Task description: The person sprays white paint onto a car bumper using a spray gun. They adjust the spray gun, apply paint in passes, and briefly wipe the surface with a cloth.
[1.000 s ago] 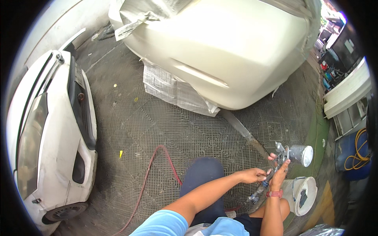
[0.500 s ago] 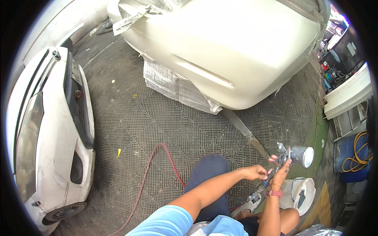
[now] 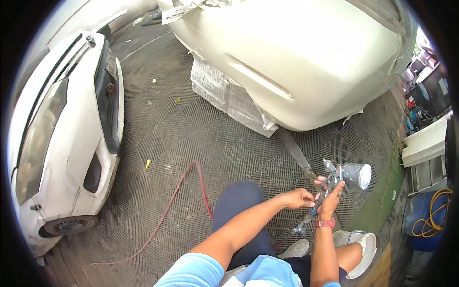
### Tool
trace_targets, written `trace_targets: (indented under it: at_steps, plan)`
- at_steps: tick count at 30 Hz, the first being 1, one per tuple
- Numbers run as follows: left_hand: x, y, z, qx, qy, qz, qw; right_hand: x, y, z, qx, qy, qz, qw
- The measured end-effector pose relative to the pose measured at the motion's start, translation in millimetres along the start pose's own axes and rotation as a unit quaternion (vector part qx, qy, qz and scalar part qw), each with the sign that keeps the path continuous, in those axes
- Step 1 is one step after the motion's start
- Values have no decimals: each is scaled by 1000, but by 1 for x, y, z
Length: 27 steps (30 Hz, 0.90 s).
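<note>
A paint spray gun [image 3: 330,182] is gripped in my right hand [image 3: 329,203], whose fingers wrap round its handle. Its grey, paint-spotted cup [image 3: 353,175] points to the right, showing a pale round end. My left hand [image 3: 299,198] is closed in a pinch at the gun's near side, by the handle; its fingertips partly hide what they grip. Below the handle hangs a hose fitting [image 3: 301,227] with blue parts. Ahead stands a cream-white car body [image 3: 306,57], its lower edge hung with masking sheet [image 3: 224,95].
A red hose [image 3: 179,186] loops over the grid-patterned floor mat [image 3: 158,134] left of my knee. Another white car [image 3: 71,143] stands at the left. A white bucket [image 3: 366,258] is beside my right knee. A blue drum [image 3: 420,220] with a coiled yellow hose [image 3: 432,215] stands far right.
My view has turned, so the cars sit farther right in the picture. Both hands and the spray gun appear slightly farther left and higher; the grip looks the same.
</note>
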<state>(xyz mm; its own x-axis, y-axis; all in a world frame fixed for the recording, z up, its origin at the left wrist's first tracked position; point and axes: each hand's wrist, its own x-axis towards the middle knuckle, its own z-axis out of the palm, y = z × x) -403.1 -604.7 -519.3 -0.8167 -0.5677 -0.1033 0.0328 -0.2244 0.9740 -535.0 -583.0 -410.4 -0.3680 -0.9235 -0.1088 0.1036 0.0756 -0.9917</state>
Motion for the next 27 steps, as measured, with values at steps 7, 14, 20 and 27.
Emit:
trace_targets:
  at_steps: [7, 14, 20, 27]
  plan:
    - [-11, 3, -7, 37, 68, 1, 997, 17, 17, -1, 31, -84, 15, 996]
    - [-12, 17, 11, 49, 118, -78, 989, 30, 30, -20, 67, -117, 28, 990]
    - [-26, 17, 62, 68, 255, -117, 958, 18, 27, -38, 100, -152, 52, 982]
    - [-31, -4, 106, 45, 311, -194, 929, 8, 48, -63, 45, -220, 72, 972]
